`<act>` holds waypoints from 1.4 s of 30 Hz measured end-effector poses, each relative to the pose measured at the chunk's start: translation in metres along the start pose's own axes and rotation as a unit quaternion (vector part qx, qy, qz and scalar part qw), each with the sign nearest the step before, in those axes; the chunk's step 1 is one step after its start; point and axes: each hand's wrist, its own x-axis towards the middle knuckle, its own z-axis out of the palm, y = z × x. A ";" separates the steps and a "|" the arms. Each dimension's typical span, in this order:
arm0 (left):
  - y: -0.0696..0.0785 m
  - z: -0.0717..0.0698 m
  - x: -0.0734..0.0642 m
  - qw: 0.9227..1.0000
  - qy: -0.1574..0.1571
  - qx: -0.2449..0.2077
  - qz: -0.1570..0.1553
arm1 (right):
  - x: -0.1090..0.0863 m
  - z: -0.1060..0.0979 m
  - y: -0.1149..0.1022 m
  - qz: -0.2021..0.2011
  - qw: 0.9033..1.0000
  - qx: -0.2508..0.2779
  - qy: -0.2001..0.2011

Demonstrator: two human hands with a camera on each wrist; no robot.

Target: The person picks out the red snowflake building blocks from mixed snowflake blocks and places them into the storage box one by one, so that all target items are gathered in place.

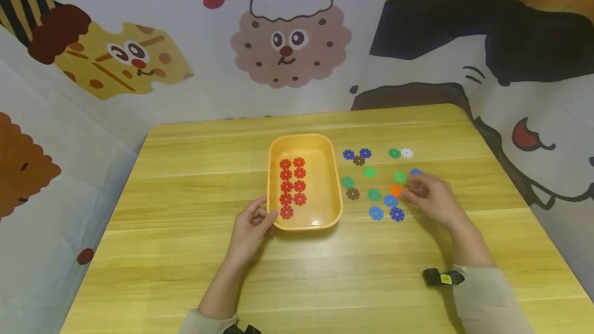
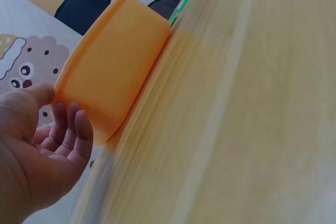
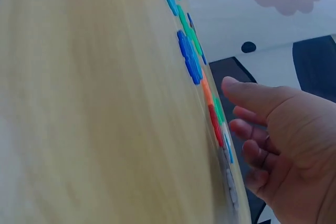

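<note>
An orange plastic tray (image 1: 337, 189) sits on the table, with several red snowflake-shaped discs (image 1: 286, 186) laid in two columns on its left side. My left hand (image 1: 250, 231) grips the tray's near left corner, thumb over the rim and fingers curled against the outer wall; the left wrist view shows this hand (image 2: 47, 156) at the tray's side (image 2: 115, 61). Over the loose discs to the right, my right hand (image 1: 433, 197) hovers beside an orange disc (image 1: 396, 190). In the right wrist view, a red disc (image 3: 215, 125) lies below that hand (image 3: 289, 135), whose fingers are loosely bent and hold nothing visible.
Right of the tray lie loose discs: dark blue (image 1: 396, 214), light blue (image 1: 376, 213), green (image 1: 374, 195), brown (image 1: 352, 193) and white (image 1: 407, 153). The wooden table (image 1: 185, 184) meets a cartoon-printed cloth (image 1: 199, 40) at its back edge.
</note>
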 end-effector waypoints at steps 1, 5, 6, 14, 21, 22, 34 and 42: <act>0.000 0.000 0.000 1.000 -0.001 0.000 0.002 | -0.001 -0.001 0.002 -0.001 1.000 -0.004 -0.002; 0.002 0.000 0.001 1.000 -0.001 -0.001 0.006 | -0.002 -0.004 0.008 0.001 1.000 -0.027 -0.012; 0.002 0.000 0.001 1.000 -0.001 -0.001 0.006 | -0.003 -0.006 0.009 0.004 0.999 -0.031 -0.019; 0.002 -0.001 0.000 1.000 0.000 0.000 -0.001 | -0.005 -0.015 0.009 0.011 0.998 -0.049 -0.035; 0.003 0.000 -0.001 1.000 -0.001 0.007 0.000 | -0.006 -0.014 0.010 0.036 0.997 -0.041 -0.055; 0.002 0.000 -0.002 1.000 -0.001 0.008 -0.001 | -0.006 -0.014 0.010 0.041 0.997 -0.037 -0.060; -0.001 0.001 -0.003 1.000 0.000 0.010 0.004 | -0.006 -0.013 0.010 0.073 0.992 0.011 -0.102; 0.000 -0.001 -0.002 1.000 0.002 0.011 0.005 | -0.006 -0.014 0.015 0.026 0.996 0.006 -0.083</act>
